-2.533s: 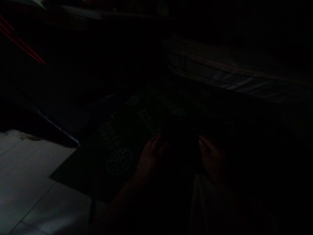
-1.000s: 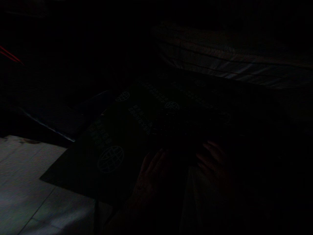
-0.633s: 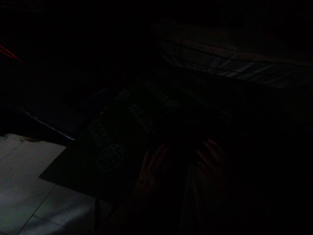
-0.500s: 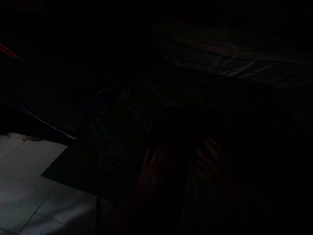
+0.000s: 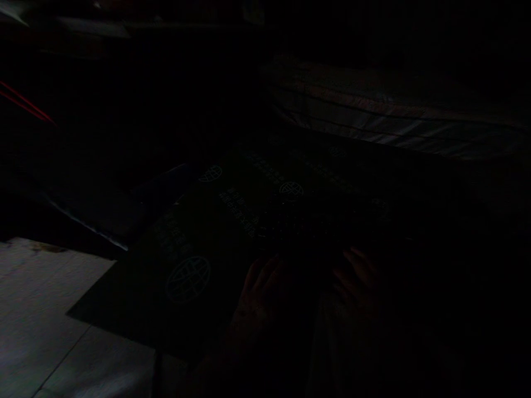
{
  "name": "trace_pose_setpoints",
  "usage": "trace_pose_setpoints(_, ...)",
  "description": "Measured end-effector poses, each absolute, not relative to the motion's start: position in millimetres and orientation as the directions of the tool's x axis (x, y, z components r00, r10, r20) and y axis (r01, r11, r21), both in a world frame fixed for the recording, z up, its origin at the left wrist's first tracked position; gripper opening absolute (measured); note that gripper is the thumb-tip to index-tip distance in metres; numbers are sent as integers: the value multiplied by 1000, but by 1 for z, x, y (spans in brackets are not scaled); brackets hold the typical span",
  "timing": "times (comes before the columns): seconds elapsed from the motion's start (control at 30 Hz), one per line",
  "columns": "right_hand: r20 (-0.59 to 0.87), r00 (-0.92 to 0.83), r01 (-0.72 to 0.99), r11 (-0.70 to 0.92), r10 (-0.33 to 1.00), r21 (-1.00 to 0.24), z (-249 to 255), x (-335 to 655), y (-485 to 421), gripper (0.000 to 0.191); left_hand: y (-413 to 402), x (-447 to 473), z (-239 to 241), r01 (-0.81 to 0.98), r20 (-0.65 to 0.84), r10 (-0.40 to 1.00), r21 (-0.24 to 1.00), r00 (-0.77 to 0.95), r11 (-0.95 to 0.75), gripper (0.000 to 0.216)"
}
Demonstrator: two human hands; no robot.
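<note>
The scene is very dark. A dark sheet [image 5: 194,243] printed with pale globe marks and lines of text lies spread in front of me. My left hand [image 5: 259,290] rests at its near edge with the fingers stretched forward and slightly apart. My right hand [image 5: 357,273] lies a little to the right, its fingers also stretched out. Between and just beyond the two hands sits a dark speckled patch [image 5: 294,224] that I cannot make out. Whether either hand presses on something is hidden by the dark.
A pale tiled floor [image 5: 41,320] shows at the lower left. Striped cloth or bedding [image 5: 373,119] lies across the upper right. Thin red lines [image 5: 25,102] show at the far left. A shiny dark edge [image 5: 91,226] runs left of the sheet.
Both hands have drawn back a little toward me since the earliest frame. The view has shifted slightly; the sheet has stayed in place.
</note>
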State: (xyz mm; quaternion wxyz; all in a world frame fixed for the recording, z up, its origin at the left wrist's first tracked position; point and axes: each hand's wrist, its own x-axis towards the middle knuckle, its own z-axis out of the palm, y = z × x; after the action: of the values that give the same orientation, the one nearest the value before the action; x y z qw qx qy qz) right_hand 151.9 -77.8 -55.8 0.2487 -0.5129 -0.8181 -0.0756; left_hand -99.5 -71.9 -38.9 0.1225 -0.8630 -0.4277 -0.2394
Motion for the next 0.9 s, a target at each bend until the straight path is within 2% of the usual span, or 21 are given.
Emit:
trace_pose_setpoints(0.17,503,-279,887,420,818,-190,-55,147,-82,26,-71,-104,-45,800,568,677,54,467,-597,32)
trace_pose_setpoints(0.27,544,-225,885,403,808,-233,-51,144,-82,27,-65,-116,-46,805,583,670,46,459,-592,34)
trace_pose_setpoints(0.4,615,-261,877,449,744,-172,-50,146,-78,25,-50,-137,-47,832,594,676,18,437,-555,34)
trace_pose_setpoints(0.53,631,-265,885,444,729,-140,-49,146,-76,27,-34,-150,-51,879,587,723,39,364,-475,35)
trace_pose_setpoints(0.63,621,-266,887,439,737,-141,-48,145,-76,26,-22,-150,-51,868,594,706,26,386,-496,38)
trace_pose_setpoints(0.7,601,-245,892,420,761,-168,-49,145,-76,26,-16,-147,-47,852,562,701,-12,440,-524,41)
trace_pose_setpoints(0.8,590,-206,896,393,781,-208,-52,145,-75,27,-13,-139,-39,836,425,743,-68,518,-544,47)
trace_pose_setpoints(0.9,611,-186,891,394,769,-225,-52,143,-72,25,-15,-132,-33,843,373,766,-91,523,-531,48)
